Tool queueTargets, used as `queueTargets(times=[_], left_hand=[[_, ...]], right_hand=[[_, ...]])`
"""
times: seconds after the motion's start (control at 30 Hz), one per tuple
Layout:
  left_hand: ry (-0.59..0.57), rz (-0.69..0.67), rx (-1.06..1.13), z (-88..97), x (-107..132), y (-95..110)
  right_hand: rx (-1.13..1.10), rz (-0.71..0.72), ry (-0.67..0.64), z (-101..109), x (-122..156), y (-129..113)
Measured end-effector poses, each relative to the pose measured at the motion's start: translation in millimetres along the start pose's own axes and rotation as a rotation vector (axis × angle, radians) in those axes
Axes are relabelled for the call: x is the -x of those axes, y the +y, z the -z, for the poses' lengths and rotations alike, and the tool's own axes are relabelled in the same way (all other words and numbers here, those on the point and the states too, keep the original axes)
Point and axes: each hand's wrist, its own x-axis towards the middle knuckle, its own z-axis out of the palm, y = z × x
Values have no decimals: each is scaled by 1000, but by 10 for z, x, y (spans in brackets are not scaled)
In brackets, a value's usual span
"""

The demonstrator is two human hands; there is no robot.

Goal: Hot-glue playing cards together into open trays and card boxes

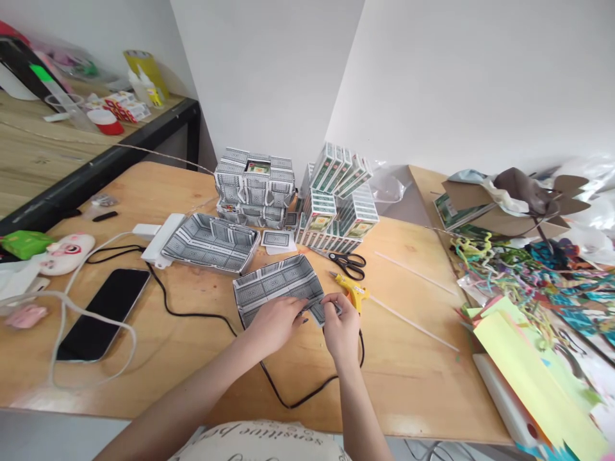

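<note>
A shallow tray made of patterned playing cards (273, 285) lies on the wooden table (192, 346) in front of me. My left hand (273, 323) rests on its near edge with the fingers curled onto the cards. My right hand (340, 323) pinches the tray's near right corner. A yellow glue gun (353, 291) lies just right of that hand, its black cord looping across the table. Black-handled scissors (350, 262) lie behind the glue gun.
A second card tray (211, 242) sits to the left, with a stacked card structure (254, 186) and card boxes (339, 205) behind. A black phone (103, 314), white cables and small toys lie at the left. Coloured paper and pipe cleaners (528, 288) crowd the right side. Glue sticks (413, 323) lie nearby.
</note>
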Motion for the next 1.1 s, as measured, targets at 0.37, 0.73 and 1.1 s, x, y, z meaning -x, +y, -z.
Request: queueTargets(times=[0.37,0.73,1.1], left_hand=[[21,3,158,-137,-97,-5],[-1,-26,248,-90,-113,-47],[8,-36,128,-126,-80,-61]], right_hand=[[-269,-204,-92,19,-62,22],[-265,-242,-48,72,-132,148],[58,-75,-62,20,-157,-37]])
